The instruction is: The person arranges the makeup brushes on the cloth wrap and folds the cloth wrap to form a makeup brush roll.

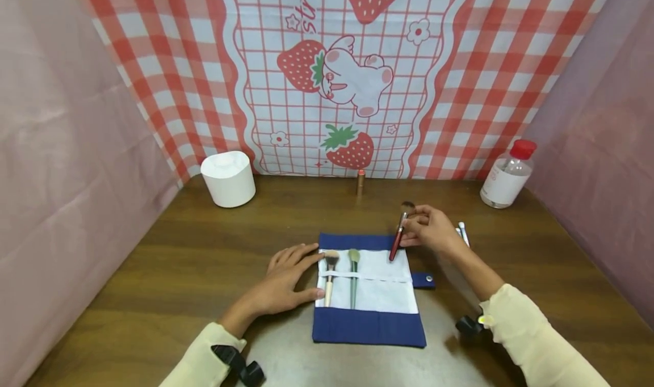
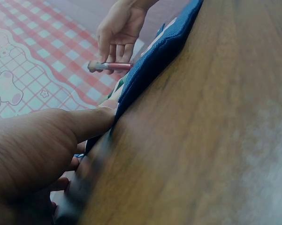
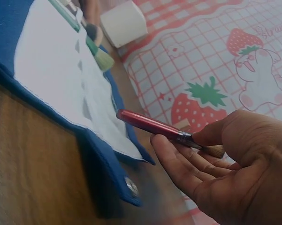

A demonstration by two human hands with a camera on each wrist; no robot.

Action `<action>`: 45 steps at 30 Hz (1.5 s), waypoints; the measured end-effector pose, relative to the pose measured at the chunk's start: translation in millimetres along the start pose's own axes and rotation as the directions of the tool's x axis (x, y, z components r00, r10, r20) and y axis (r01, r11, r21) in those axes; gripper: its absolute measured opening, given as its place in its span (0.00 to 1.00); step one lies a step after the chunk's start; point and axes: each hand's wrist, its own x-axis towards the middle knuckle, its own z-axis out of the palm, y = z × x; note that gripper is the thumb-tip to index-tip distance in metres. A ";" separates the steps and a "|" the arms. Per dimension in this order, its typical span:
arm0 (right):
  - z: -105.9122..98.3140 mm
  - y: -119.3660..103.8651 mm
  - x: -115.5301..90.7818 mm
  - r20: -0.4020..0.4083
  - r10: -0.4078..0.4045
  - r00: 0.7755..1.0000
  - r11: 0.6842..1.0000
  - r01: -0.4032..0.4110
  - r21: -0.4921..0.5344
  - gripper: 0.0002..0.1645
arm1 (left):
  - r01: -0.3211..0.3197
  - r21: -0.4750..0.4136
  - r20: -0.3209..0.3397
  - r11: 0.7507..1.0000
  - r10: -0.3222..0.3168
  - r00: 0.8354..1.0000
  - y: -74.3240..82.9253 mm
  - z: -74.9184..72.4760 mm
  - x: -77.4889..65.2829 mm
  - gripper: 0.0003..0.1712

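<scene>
My right hand (image 1: 431,228) pinches a makeup brush (image 1: 397,236) with a red handle and dark bristles. In the right wrist view this red brush (image 3: 152,125) has its handle end over the white lining, bristles by the palm. Below it lies an unrolled brush roll (image 1: 368,325), navy outside and white inside, its snap strap (image 1: 423,280) out to the right. A cream-handled brush (image 1: 329,285) and a green brush (image 1: 353,279) sit under its white elastic band. My left hand (image 1: 286,279) rests at the roll's left edge, fingers spread, thumb on the edge beside the cream-handled brush.
More brushes with white tips (image 1: 462,234) lie behind my right wrist, partly hidden. A white round-cornered container (image 1: 228,180) stands at the back left, a lipstick-like tube (image 1: 360,181) at the back middle, and a red-capped bottle (image 1: 508,174) at the back right. A strawberry-print cloth (image 1: 352,92) hangs behind.
</scene>
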 end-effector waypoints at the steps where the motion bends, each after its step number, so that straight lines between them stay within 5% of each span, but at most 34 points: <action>1: 2.1 2.8 -0.2 0.005 0.002 1.000 1.000 -0.002 0.009 0.33 | 0.002 -0.004 0.006 1.000 -0.002 1.000 0.1 1.1 -0.7 0.45; 22: 39.6 10.7 -3.8 0.107 0.049 0.993 0.998 -0.053 0.032 0.36 | 0.003 -0.016 -0.002 1.000 -0.003 1.000 0.4 2.2 0.1 0.45; 35: 45.0 13.0 -5.1 0.248 0.080 0.965 0.997 -0.077 -0.021 0.36 | -0.008 -0.009 -0.021 1.000 0.008 1.000 0.4 3.2 0.1 0.45; 45: 43.2 12.5 -5.9 0.359 0.054 0.932 0.993 -0.012 -0.119 0.24 | -0.010 -0.011 -0.028 1.000 0.009 1.000 1.5 2.6 -0.5 0.43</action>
